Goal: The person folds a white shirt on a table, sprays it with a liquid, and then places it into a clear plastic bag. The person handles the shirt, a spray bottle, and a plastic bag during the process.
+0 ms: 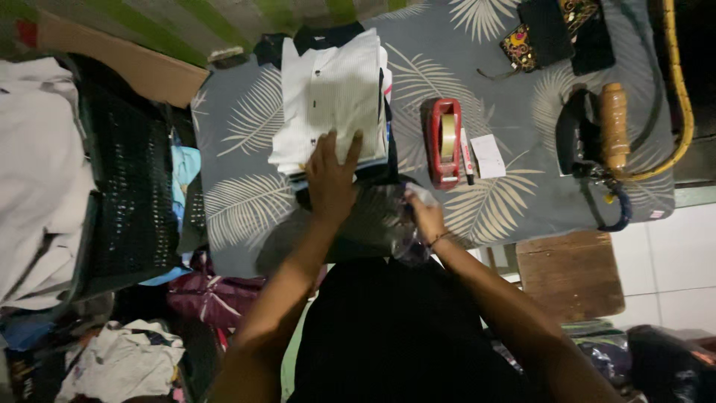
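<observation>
The left hand [332, 175] lies flat with fingers spread on the near end of a stack of folded white shirts [332, 97], pressing it down onto the grey cloth with pale palm-leaf print [239, 127] that covers the work surface. Just to the right of it, the right hand [425, 216] pinches the edge of a clear, crinkled plastic bag [384, 220], which lies between the two hands and against the near edge of the stack; whether the bag's mouth is open is hard to tell in this dim view. Beyond the right hand stands a red tape dispenser with a roll of clear tape [444, 142], with a marker pen [468, 157] and a small white card [488, 155] just beside it. Farther right sits a dark flat iron with a wooden handle [600, 134]. As a judgement, the stack could skew or fan out if the left hand's pressure shifts, and the thin bag could slip from the pinch or snag on a shirt corner, rumpling the folds.
</observation>
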